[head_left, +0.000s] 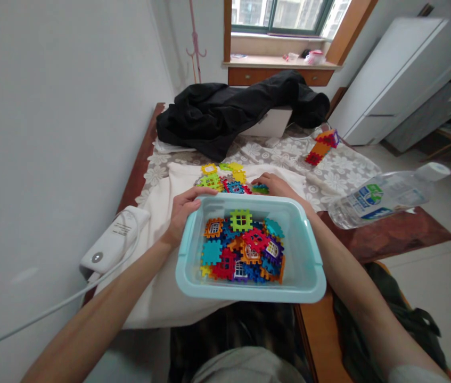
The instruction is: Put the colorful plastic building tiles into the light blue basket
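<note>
A light-blue plastic bin (249, 295) is right in front of me, tilted toward me. Inside lie many interlocking plastic building tiles (235, 242) in red, blue, orange, purple and green, some with white window grilles. My left hand (185, 210) grips the bin's far left corner, thumb over the rim. Beyond the far rim, my right hand (273, 185) reaches with fingers stretched to the left, beside a blue-green tile (260, 189). A pile of loose tiles (211, 182), yellow, green, red and blue, rests on the white cloth (157, 207). The bin partly hides this pile.
At right stands a clear plastic bottle (385, 197), with a red-orange tile assembly (323, 146) farther back. A white power strip (115, 242) with a cable is by the left wall. Black clothing (217, 114) covers the table's far end; a dark green garment (372, 324) lies lower right.
</note>
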Motion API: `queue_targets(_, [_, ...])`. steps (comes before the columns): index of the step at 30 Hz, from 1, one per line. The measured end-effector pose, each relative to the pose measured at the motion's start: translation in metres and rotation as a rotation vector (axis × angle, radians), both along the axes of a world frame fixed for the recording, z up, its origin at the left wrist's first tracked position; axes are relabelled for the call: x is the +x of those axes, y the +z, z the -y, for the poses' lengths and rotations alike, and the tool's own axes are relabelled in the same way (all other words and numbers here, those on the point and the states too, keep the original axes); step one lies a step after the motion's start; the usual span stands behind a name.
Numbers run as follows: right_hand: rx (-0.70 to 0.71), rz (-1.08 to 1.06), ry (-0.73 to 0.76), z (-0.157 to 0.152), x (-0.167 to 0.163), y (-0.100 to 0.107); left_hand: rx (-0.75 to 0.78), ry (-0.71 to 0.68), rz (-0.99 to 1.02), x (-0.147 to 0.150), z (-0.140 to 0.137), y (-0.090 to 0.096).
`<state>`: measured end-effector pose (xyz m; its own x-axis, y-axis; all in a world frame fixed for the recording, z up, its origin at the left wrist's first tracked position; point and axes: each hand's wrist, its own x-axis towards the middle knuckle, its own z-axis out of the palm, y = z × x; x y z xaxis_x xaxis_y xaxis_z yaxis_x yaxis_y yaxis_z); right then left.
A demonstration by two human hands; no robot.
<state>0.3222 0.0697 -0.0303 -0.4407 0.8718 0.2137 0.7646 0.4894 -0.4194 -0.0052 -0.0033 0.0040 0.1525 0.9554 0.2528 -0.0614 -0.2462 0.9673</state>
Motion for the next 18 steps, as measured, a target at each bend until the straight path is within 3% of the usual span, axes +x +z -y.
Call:
queue_targets(11, [-0.066, -0.026, -0.018, 0.020, -0.007, 0.020, -0.011, -0.019, 0.041, 0.001, -0.001, 0.000])
queue_targets(18, [-0.079, -0.176, -0.031, 0.013, -0.007, 0.010, -0.029, -0.027, 0.057, 0.002, 0.001, 0.002])
